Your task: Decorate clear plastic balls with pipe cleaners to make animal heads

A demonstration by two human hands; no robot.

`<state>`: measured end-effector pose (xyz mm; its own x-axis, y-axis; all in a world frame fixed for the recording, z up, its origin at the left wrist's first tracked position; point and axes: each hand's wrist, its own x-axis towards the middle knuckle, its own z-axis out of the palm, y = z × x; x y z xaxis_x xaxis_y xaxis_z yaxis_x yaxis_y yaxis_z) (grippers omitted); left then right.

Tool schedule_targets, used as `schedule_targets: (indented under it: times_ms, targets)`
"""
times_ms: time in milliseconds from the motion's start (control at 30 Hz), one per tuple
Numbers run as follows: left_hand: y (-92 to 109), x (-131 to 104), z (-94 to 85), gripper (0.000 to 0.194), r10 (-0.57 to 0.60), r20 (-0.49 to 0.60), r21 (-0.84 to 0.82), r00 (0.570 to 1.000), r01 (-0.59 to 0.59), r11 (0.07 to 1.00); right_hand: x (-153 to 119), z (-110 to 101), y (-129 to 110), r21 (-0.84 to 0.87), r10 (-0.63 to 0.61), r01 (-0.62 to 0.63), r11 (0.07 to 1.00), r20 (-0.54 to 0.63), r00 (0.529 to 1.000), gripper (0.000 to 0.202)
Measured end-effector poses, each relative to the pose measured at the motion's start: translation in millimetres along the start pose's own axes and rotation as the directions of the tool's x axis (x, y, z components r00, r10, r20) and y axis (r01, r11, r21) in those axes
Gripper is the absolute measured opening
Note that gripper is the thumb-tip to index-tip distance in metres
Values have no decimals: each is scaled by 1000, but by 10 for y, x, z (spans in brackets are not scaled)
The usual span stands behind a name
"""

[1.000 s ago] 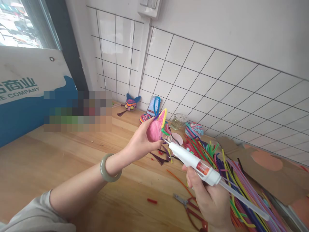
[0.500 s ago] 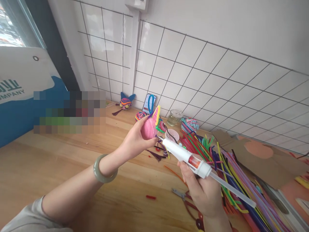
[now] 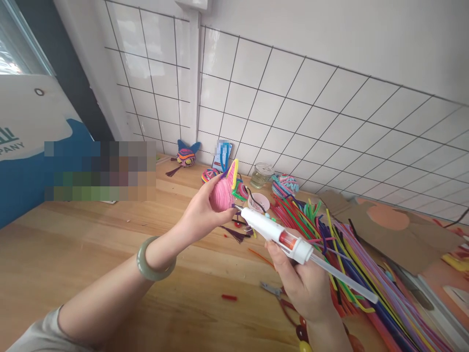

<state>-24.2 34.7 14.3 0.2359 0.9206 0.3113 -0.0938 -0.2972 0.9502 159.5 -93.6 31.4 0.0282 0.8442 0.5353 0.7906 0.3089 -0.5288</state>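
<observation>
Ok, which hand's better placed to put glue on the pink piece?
Right, probably: the right hand holds the glue gun, nozzle close to the pink piece. The left hand is occupied holding that piece.

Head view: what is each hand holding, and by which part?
Left hand: the pink craft piece, by its rounded side. Right hand: the white glue gun, gripped beneath the rear of its body.

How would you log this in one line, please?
left hand: holds pink craft | right hand: holds glue gun | nozzle: near craft
</observation>
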Motion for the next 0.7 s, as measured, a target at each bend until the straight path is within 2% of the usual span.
schedule_targets:
  times_ms: [333, 700]
  targets:
    - [12, 17, -12, 78, 8, 25, 113, 1000, -11, 993, 20, -3, -28, -3, -11, 11, 1000, 7, 1000, 25]
    - [22, 17, -11, 75, 37, 41, 55, 998, -40, 998, 20, 2, -32, 2, -22, 22, 1000, -12, 1000, 24]
